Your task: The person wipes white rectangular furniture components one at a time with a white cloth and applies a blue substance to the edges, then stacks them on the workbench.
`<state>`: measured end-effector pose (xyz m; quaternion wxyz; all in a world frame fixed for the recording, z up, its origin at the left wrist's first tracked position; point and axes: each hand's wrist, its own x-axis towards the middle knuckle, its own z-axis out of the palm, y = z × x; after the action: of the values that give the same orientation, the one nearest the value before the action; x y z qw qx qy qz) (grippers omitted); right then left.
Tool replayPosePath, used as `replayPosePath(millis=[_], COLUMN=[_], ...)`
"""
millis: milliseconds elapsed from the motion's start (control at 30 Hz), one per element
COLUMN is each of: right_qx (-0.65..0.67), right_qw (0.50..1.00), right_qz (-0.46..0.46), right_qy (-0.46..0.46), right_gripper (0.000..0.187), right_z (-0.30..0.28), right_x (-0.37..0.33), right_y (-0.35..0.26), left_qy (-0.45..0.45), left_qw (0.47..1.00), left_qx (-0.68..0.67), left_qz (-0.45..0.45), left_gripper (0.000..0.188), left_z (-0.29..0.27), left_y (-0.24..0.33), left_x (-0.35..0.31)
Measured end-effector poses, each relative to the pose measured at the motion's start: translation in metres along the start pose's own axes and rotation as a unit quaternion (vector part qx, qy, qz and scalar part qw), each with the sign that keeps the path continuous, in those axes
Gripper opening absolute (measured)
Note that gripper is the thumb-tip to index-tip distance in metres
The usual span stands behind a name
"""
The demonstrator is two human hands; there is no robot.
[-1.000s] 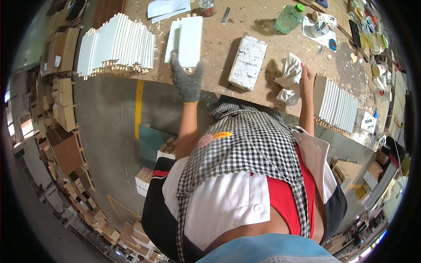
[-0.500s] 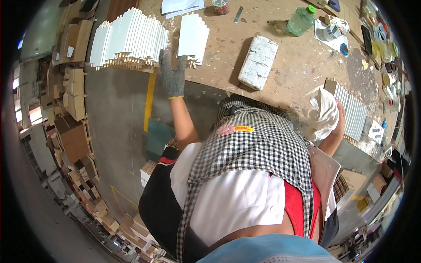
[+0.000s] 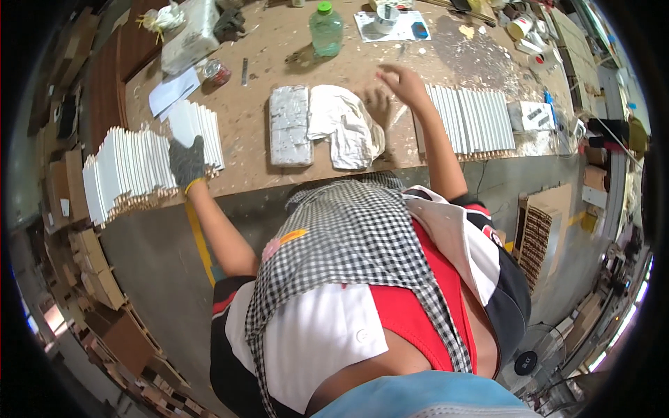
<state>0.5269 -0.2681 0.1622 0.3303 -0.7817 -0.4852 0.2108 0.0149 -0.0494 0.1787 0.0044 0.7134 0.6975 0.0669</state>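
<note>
My left hand [image 3: 187, 161], in a grey knit glove with a yellow cuff, lies at the near ends of a row of white slats [image 3: 132, 167]. Its fingers stretch between this row and a smaller group of white slats [image 3: 202, 129]; nothing shows in its grip. Bare and raised over the table, my right hand [image 3: 404, 85] is empty, its fingers apart and slightly bent. A crumpled white cloth [image 3: 348, 129] rests on the tabletop against a white-coated block [image 3: 290, 125]. Right of my right forearm stands another row of white slats [image 3: 467, 120].
The stained worktable [image 3: 244, 157] carries a green bottle [image 3: 325, 31], a red-tinted jar [image 3: 217, 72], paper sheets [image 3: 173, 90] and a white cup [image 3: 385, 19]. A small white box [image 3: 531, 115] sits at the right. Cardboard cartons [image 3: 94, 265] line the left floor.
The white cloth has left my right hand and lies beside the block. My right hand has lifted inward over the table. My left hand stays by the slats; the view has swung right.
</note>
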Motion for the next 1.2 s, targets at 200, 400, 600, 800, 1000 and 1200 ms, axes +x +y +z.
replayPosePath(millis=[200, 400, 600, 800, 1000, 1200], right_qx=[-0.199, -0.307, -0.135, 0.129, 0.025, -0.016], right_qw=[0.956, 0.928, 0.977, 0.971, 0.953, 0.936], right_qz=[0.116, 0.123, 0.037, -0.187, -0.297, -0.341], right_qy=[0.181, 0.171, 0.161, -0.075, -0.054, -0.086], right_gripper=[0.036, 0.035, 0.039, 0.050, 0.046, 0.050], right_z=[-0.020, -0.032, -0.019, 0.055, 0.077, 0.081], right_x=[0.120, 0.157, 0.112, -0.006, -0.011, -0.011], right_y=[0.133, 0.204, 0.115, -0.054, -0.082, -0.096], left_qy=[-0.146, -0.305, -0.228, -0.179, -0.206, -0.196], left_qw=[0.739, 0.440, 0.360, 0.399, 0.392, 0.421], left_qx=[-0.656, -0.813, -0.863, -0.862, -0.855, -0.846], left_qz=[-0.045, -0.230, -0.271, -0.255, -0.269, -0.263], left_gripper=[0.044, 0.045, 0.046, 0.054, 0.055, 0.053], left_z=[0.011, 0.037, 0.067, 0.062, 0.049, 0.060], left_y=[0.029, 0.141, 0.179, 0.197, 0.202, 0.196], left_x=[-0.060, -0.123, -0.112, -0.107, -0.105, -0.104])
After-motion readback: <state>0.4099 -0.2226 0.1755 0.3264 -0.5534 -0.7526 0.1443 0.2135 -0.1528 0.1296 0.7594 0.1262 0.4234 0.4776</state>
